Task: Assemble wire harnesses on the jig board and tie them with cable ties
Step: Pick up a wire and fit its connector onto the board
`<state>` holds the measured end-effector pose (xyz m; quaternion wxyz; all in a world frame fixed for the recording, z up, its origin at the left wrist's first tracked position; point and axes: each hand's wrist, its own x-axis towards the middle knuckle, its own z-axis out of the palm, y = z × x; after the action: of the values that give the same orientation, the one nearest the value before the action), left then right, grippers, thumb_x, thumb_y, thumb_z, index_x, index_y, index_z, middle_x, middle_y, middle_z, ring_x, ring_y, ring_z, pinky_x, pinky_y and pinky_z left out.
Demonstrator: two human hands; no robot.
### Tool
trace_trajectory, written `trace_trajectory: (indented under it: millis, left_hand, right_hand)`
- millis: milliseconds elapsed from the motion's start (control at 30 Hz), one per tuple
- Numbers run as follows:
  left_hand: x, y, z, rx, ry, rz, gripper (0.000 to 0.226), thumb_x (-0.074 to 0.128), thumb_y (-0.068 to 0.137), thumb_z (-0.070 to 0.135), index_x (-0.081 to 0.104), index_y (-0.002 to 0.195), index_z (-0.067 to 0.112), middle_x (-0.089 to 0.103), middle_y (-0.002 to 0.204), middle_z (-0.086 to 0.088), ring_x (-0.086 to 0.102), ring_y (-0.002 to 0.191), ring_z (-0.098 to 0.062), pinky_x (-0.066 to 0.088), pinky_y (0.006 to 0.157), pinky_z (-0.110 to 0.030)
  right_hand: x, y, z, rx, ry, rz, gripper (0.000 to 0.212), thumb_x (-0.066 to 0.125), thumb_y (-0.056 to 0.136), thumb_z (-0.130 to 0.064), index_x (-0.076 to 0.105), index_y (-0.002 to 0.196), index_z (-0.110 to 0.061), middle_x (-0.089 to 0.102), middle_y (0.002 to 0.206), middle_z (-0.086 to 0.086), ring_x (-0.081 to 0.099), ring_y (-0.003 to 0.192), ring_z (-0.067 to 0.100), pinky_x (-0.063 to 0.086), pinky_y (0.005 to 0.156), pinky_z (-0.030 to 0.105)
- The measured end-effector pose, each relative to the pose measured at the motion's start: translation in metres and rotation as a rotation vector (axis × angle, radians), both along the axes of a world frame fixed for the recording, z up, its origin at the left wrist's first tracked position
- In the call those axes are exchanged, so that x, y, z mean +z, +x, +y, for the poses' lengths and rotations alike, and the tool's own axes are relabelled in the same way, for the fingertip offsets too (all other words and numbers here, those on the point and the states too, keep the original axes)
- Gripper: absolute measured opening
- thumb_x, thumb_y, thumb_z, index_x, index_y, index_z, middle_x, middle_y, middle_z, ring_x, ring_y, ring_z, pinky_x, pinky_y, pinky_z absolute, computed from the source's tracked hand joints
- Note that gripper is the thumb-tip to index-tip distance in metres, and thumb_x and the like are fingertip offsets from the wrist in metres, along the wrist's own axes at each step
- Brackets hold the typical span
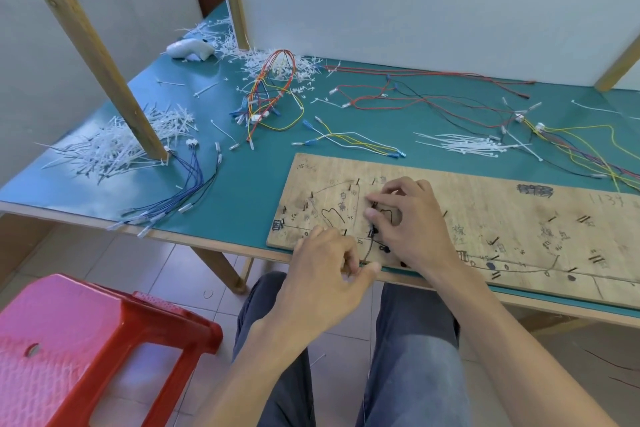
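Note:
A wooden jig board (502,204) with nails and pen marks lies on the green table near its front edge. My right hand (408,225) rests on the board's left part, thumb and forefinger pinching a thin dark wire (372,239) at a nail. That wire curves down to my left hand (329,274), which pinches its lower end at the board's front edge. Loose white cable ties (464,146) lie just behind the board.
Behind the board, a tangle of coloured wires (273,94) and long red and black wires (433,97). Blue wires (187,191) hang over the left table edge. Heaps of cut cable-tie ends (114,149) surround a wooden post (104,55). A red plastic stool (79,350) stands lower left.

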<state>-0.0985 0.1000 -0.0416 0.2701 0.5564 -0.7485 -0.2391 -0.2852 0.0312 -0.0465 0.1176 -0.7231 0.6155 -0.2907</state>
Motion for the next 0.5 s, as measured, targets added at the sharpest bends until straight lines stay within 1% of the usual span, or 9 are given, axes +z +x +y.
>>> trace_trajectory:
  millis: [67,133,167,233,267,333,400,433,500]
  left_hand:
    - [0.013,0.012,-0.002,0.084,-0.023,0.156,0.037,0.067,0.091,0.058,0.057,0.071,0.029,0.056,0.068,0.009,0.053,0.070,-0.010,0.043,0.062,-0.022]
    - [0.025,0.035,-0.015,0.207,-0.120,0.203,0.031,0.067,0.093,0.049,0.061,0.071,0.029,0.059,0.068,0.012,0.056,0.067,-0.009,0.042,0.059,-0.017]
    - [0.031,0.050,-0.027,0.275,-0.172,0.162,0.027,0.067,0.093,0.044,0.062,0.071,0.029,0.060,0.068,0.013,0.057,0.069,-0.009,0.044,0.062,-0.018]
    - [0.038,0.085,-0.057,0.404,-0.231,0.009,0.018,0.066,0.093,0.034,0.066,0.076,0.027,0.064,0.075,0.013,0.059,0.074,-0.010,0.049,0.072,-0.029]
    - [0.040,0.105,-0.073,0.465,-0.229,-0.063,0.014,0.065,0.094,0.029,0.069,0.081,0.025,0.067,0.080,0.011,0.061,0.078,-0.015,0.050,0.073,-0.033]
    - [0.038,0.142,-0.103,0.585,-0.184,-0.192,0.013,0.062,0.096,0.024,0.074,0.091,0.020,0.071,0.090,0.001,0.064,0.084,-0.026,0.051,0.073,-0.036]
    - [0.034,0.170,-0.124,0.673,-0.100,-0.299,0.016,0.060,0.098,0.025,0.073,0.098,0.017,0.073,0.096,-0.007,0.067,0.093,-0.036,0.055,0.077,-0.043]
    - [0.032,0.179,-0.132,0.705,-0.054,-0.329,0.017,0.061,0.098,0.029,0.073,0.098,0.017,0.073,0.096,-0.010,0.067,0.095,-0.040,0.056,0.079,-0.044]
    - [0.029,0.187,-0.144,0.739,0.012,-0.367,0.020,0.064,0.096,0.035,0.072,0.092,0.017,0.070,0.092,-0.013,0.068,0.091,-0.042,0.056,0.076,-0.043]
  right_hand:
    - [-0.004,-0.001,0.001,0.010,-0.034,-0.051,0.025,0.081,0.091,-0.030,0.081,0.115,-0.023,0.063,0.116,-0.008,0.051,0.114,0.020,0.045,0.102,0.037]
    - [-0.004,-0.003,0.002,0.007,-0.034,-0.106,0.025,0.084,0.089,-0.029,0.082,0.113,-0.023,0.064,0.116,-0.009,0.052,0.115,0.017,0.040,0.102,0.028]
    - [-0.004,-0.003,0.003,0.001,-0.036,-0.129,0.024,0.084,0.089,-0.029,0.082,0.112,-0.023,0.064,0.115,-0.010,0.052,0.114,0.014,0.039,0.101,0.025]
    - [-0.004,-0.002,0.004,-0.010,-0.053,-0.156,0.021,0.084,0.089,-0.028,0.082,0.110,-0.022,0.066,0.113,-0.011,0.053,0.112,0.012,0.041,0.100,0.025]
    - [-0.003,-0.002,0.004,-0.015,-0.069,-0.171,0.020,0.082,0.090,-0.027,0.082,0.110,-0.021,0.067,0.112,-0.010,0.055,0.111,0.012,0.044,0.099,0.028]
    - [0.000,-0.002,0.007,-0.029,-0.098,-0.219,0.019,0.078,0.094,-0.030,0.082,0.111,-0.021,0.068,0.110,-0.010,0.057,0.109,0.012,0.049,0.095,0.032]
    - [0.002,-0.003,0.009,-0.037,-0.103,-0.254,0.020,0.075,0.097,-0.032,0.082,0.111,-0.021,0.068,0.108,-0.010,0.059,0.107,0.011,0.051,0.092,0.033]
    - [0.003,-0.003,0.009,-0.038,-0.098,-0.263,0.020,0.074,0.097,-0.033,0.082,0.111,-0.021,0.068,0.107,-0.010,0.059,0.107,0.011,0.051,0.092,0.033]
    - [0.003,-0.003,0.010,-0.037,-0.093,-0.269,0.019,0.073,0.098,-0.033,0.082,0.109,-0.021,0.068,0.107,-0.010,0.058,0.108,0.011,0.050,0.094,0.032]
